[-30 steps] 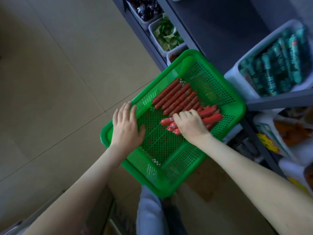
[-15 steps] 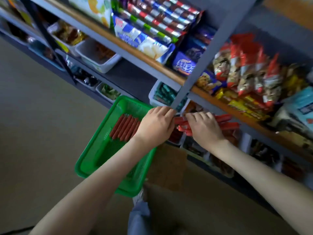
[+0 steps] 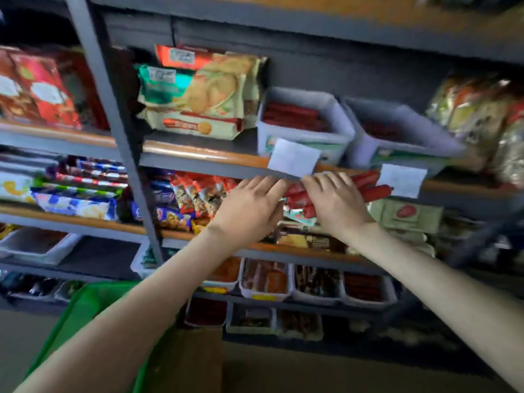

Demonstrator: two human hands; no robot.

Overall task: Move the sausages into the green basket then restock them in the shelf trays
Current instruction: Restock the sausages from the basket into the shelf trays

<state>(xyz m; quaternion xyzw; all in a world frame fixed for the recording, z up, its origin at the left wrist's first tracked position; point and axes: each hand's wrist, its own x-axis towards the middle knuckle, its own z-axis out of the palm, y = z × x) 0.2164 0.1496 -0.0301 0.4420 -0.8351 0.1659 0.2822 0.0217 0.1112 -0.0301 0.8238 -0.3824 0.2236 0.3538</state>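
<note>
A bundle of red sausages [image 3: 374,191] is held up in front of the shelf edge, gripped from above by my right hand [image 3: 337,205]. My left hand [image 3: 249,208] touches the bundle's left end, fingers curled against it. Just above, on the shelf, stand two grey trays: the left tray [image 3: 337,131] holds red sausages, the right tray [image 3: 419,129] shows a few dark red ones. White labels hang from both trays. The green basket [image 3: 85,304] is low at the left, mostly hidden by my left forearm.
Grey shelving with wooden edges is packed with snack packets, such as biscuits [image 3: 204,100] left of the trays. A grey upright post [image 3: 113,114] stands at the left. Lower shelves carry several small white bins [image 3: 266,282]. A cardboard box [image 3: 198,361] sits below.
Both hands have risen with the sausage bundle from basket level to just under the upper shelf trays. The view has swung upward, so the basket has dropped to the bottom left.
</note>
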